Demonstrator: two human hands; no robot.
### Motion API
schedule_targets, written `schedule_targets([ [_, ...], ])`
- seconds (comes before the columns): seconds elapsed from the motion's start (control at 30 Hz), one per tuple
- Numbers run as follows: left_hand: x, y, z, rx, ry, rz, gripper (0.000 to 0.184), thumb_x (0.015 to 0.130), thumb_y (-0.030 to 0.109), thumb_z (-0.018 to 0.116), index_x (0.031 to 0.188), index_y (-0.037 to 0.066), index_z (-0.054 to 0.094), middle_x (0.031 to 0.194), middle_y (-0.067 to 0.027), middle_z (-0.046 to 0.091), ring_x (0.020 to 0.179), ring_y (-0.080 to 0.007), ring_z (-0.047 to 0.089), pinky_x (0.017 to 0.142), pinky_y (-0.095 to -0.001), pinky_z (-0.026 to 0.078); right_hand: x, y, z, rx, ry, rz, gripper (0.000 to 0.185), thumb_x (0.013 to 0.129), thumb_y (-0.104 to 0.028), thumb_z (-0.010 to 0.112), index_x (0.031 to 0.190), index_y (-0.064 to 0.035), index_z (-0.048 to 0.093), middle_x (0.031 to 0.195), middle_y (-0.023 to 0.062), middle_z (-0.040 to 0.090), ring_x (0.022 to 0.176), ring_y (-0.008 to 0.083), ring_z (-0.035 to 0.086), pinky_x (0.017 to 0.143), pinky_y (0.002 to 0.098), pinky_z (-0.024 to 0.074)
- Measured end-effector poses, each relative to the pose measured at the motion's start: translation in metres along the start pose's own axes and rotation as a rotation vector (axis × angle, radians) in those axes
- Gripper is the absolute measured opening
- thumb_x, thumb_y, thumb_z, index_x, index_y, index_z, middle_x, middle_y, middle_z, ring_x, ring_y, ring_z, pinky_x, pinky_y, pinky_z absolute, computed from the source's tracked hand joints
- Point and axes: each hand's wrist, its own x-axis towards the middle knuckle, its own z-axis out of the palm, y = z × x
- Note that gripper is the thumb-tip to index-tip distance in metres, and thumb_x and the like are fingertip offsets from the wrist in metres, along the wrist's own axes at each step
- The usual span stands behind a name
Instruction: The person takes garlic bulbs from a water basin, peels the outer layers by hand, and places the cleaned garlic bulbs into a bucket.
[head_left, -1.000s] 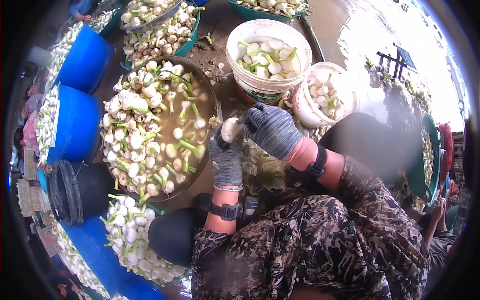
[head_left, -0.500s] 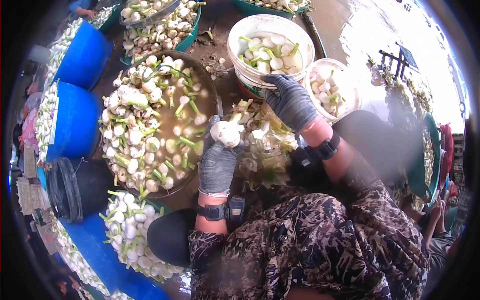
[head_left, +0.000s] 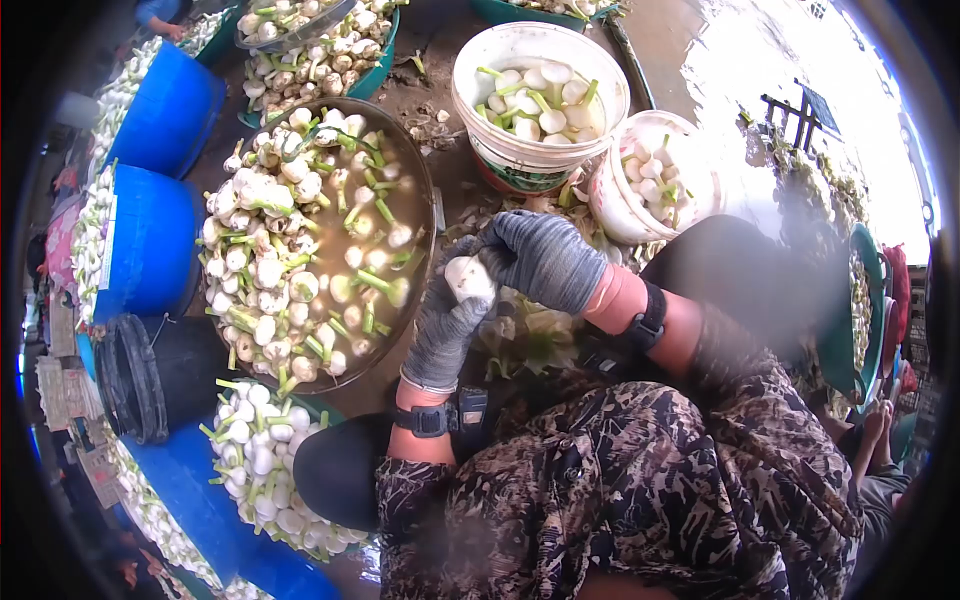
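Observation:
A white bulb (head_left: 469, 279) is wrapped in the gloved fingers of my left hand (head_left: 445, 318), right of the wide round basin (head_left: 428, 190). My right hand (head_left: 548, 258), also gloved, is closed against the bulb's upper side; its fingertips are hidden behind the knuckles. Green-stemmed bulbs are heaped in the basin's left half, and others float in brown water on its right. Peeled leaves (head_left: 530, 340) lie below my hands. Beyond them stands a white bucket (head_left: 500, 150) with bulbs in water, beside a smaller white bucket (head_left: 612, 208) of bulbs.
Blue tubs (head_left: 150, 245) line the left, near a black bucket (head_left: 180, 375). White bulbs (head_left: 262, 440) are piled by my left knee. A green tub (head_left: 385, 70) of bulbs is at the back. Another person's hands (head_left: 876, 428) show at the far right.
My right hand has come back from the white bucket's rim to the bulb in my left hand. The bulb has turned, and my left hand is tilted more to the right.

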Motion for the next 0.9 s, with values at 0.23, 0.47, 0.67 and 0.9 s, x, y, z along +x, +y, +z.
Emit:
schedule_targets([
  [0.23, 0.007, 0.009, 0.001, 0.707, 0.0, 0.104, 0.066, 0.078, 0.013, 0.069, 0.137, 0.003, 0.041, 0.123, -0.014, 0.056, 0.109, -0.024, 0.057, 0.096, -0.0355, 0.047, -0.006, 0.002, 0.007, -0.089, 0.076, -0.02, 0.01, 0.082, -0.013, 0.065, 0.082, -0.0058, 0.058, 0.074, 0.0166, 0.061, 0.068, 0.0386, 0.06, 0.059, 0.0423, 0.0473],
  [0.47, 0.002, 0.001, 0.01, 1.118, 0.084, 0.396, 0.072, 0.076, 0.001, 0.06, 0.142, 0.002, 0.03, 0.121, -0.0188, 0.054, 0.112, -0.0302, 0.056, 0.099, -0.0387, 0.044, 0.003, 0.02, 0.004, 0.558, -0.344, 0.512, 0.033, 0.089, -0.032, 0.066, 0.099, -0.0009, 0.062, 0.081, 0.0146, 0.065, 0.065, 0.0229, 0.058, 0.066, 0.0373, 0.0501],
  [0.67, 0.003, 0.003, -0.007, 0.761, 0.145, 0.064, 0.052, 0.089, 0.018, 0.066, 0.132, 0.0, 0.045, 0.113, -0.0136, 0.061, 0.106, -0.0248, 0.059, 0.094, -0.0347, 0.047, -0.008, 0.011, 0.014, 0.137, -0.059, -0.048, 0.024, 0.088, -0.026, 0.066, 0.088, -0.0022, 0.06, 0.079, 0.0155, 0.064, 0.07, 0.0332, 0.063, 0.065, 0.0405, 0.0497],
  [0.9, 0.002, 0.003, 0.004, 1.092, 0.134, 0.407, 0.05, 0.088, 0.014, 0.06, 0.133, 0.0, 0.045, 0.125, -0.016, 0.057, 0.12, -0.0281, 0.053, 0.103, -0.0355, 0.042, 0.0, 0.025, 0.02, 0.214, 0.0, 0.167, 0.017, 0.089, -0.018, 0.064, 0.09, -0.0015, 0.06, 0.077, 0.0166, 0.063, 0.068, 0.0334, 0.059, 0.065, 0.039, 0.0489],
])
